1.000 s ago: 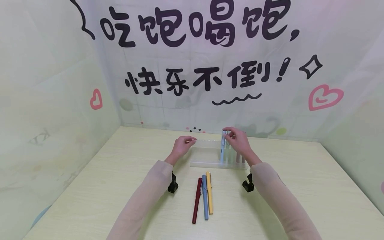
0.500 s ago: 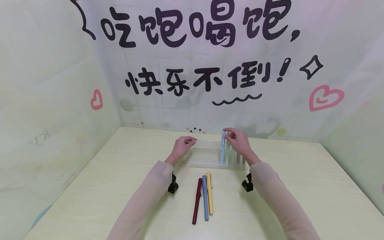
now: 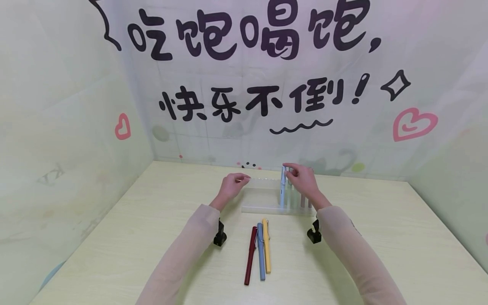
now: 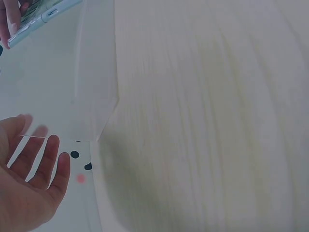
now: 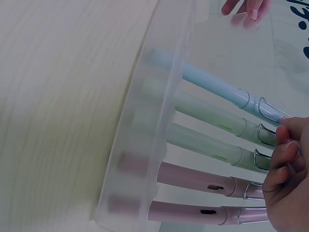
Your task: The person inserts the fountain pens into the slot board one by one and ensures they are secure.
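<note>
My left hand (image 3: 230, 185) pinches the left side edge of a clear plastic pen rack (image 3: 261, 209), thumb on one face and fingers behind it in the left wrist view. At the rack's right half, my right hand (image 3: 303, 178) holds the cap end of a light blue pen (image 3: 282, 190) that stands upright in the rack. Beside that pen, in the right wrist view, two pale green pens (image 5: 207, 113) and two dusty pink pens (image 5: 193, 180) stand in a row, their lower ends behind the frosted front lip. The right hand partly covers their caps.
In front of the rack lie a dark red pen (image 3: 250, 256), a blue pen (image 3: 261, 254) and a yellow pen (image 3: 267, 248), side by side on the pale wood table (image 3: 126, 237). A printed cloth backdrop (image 3: 213, 140) rises behind and at both sides.
</note>
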`<action>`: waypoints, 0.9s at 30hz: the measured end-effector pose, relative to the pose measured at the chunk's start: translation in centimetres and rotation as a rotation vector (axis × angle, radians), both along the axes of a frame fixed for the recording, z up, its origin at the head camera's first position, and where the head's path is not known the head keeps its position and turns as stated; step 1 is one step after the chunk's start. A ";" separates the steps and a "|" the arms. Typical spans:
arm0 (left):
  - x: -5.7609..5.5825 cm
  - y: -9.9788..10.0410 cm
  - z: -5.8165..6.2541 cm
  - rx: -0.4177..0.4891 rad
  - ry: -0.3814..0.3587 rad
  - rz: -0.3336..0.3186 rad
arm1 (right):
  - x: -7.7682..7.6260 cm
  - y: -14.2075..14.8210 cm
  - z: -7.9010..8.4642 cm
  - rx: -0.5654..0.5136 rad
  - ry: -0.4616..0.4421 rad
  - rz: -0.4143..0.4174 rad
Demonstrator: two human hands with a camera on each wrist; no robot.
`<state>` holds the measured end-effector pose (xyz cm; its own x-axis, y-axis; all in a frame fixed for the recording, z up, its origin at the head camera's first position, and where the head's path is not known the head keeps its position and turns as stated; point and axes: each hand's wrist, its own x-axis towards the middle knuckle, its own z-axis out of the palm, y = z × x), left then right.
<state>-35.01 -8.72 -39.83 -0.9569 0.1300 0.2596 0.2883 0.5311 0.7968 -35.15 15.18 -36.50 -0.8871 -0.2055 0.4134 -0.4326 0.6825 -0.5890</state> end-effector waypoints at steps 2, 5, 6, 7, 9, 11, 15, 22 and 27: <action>0.1 0.0 0.1 -0.002 0.000 -0.001 | 0.0 0.0 -0.1 0.004 0.006 -0.001; 0.2 0.0 0.2 -0.002 0.003 -0.001 | 0.0 0.0 -0.1 0.009 0.011 0.004; 0.2 0.0 0.2 -0.003 0.004 -0.001 | 0.0 0.0 -0.1 0.010 0.013 0.004; 0.2 0.0 0.2 -0.004 0.003 0.000 | 0.0 0.0 -0.1 0.011 0.014 0.005; 0.1 0.0 0.1 -0.006 0.004 0.001 | 0.0 0.0 0.0 0.014 0.017 0.006; 0.0 0.0 0.1 -0.008 0.001 0.004 | 0.0 0.0 0.0 0.018 0.016 0.002; -0.2 0.0 -0.1 -0.008 0.002 0.006 | 0.1 0.0 0.0 0.026 0.008 -0.004; 0.0 0.1 0.1 -0.005 -0.003 0.014 | 0.2 0.0 0.2 0.020 -0.020 -0.012; 0.0 0.1 0.1 -0.013 0.001 0.016 | 0.5 0.2 0.6 -0.028 -0.026 -0.014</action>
